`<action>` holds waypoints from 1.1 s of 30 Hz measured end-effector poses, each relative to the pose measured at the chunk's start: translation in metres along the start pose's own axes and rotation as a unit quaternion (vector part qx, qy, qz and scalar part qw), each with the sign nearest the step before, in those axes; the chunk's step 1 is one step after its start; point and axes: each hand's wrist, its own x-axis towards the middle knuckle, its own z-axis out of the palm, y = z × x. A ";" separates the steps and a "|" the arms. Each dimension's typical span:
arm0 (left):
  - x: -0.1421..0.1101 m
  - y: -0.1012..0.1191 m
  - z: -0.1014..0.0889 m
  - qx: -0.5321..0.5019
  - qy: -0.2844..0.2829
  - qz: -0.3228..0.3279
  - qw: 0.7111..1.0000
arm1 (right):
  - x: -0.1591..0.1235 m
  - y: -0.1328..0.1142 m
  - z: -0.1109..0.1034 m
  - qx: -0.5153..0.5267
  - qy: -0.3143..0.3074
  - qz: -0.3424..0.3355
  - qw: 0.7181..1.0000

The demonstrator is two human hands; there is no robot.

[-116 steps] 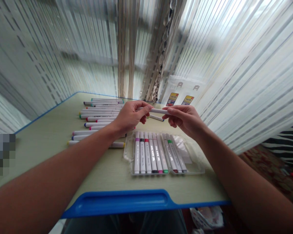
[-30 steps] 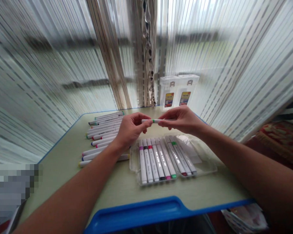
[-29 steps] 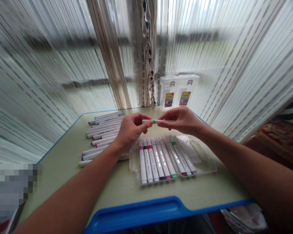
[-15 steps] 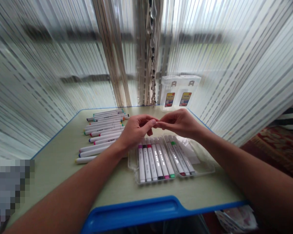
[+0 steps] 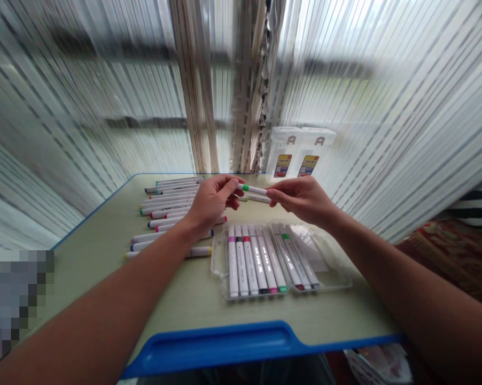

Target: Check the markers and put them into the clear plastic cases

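Just eased left hand and right hand apart, still pinching green-banded marker by both ends, now plainly visible.

The left hand and the right hand, which were almost meeting a moment ago, are now more apart. Between their fingers the white marker has come into view, with its green band. Before it was lying almost level; now it slopes down to the right of the frame.
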 end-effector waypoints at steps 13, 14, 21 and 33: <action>0.005 0.006 -0.008 -0.058 0.068 -0.050 0.995 | 0.003 0.008 -0.003 0.150 0.062 0.065 0.985; 0.005 0.006 -0.008 -0.058 0.067 -0.050 0.995 | 0.003 0.007 -0.003 0.148 0.067 0.065 0.985; 0.005 0.002 -0.010 -0.041 0.035 -0.029 0.998 | 0.006 0.011 -0.004 0.201 0.101 0.081 0.971; 0.001 0.006 -0.007 -0.049 -0.022 -0.010 0.999 | 0.011 0.017 -0.010 0.282 0.133 0.139 0.940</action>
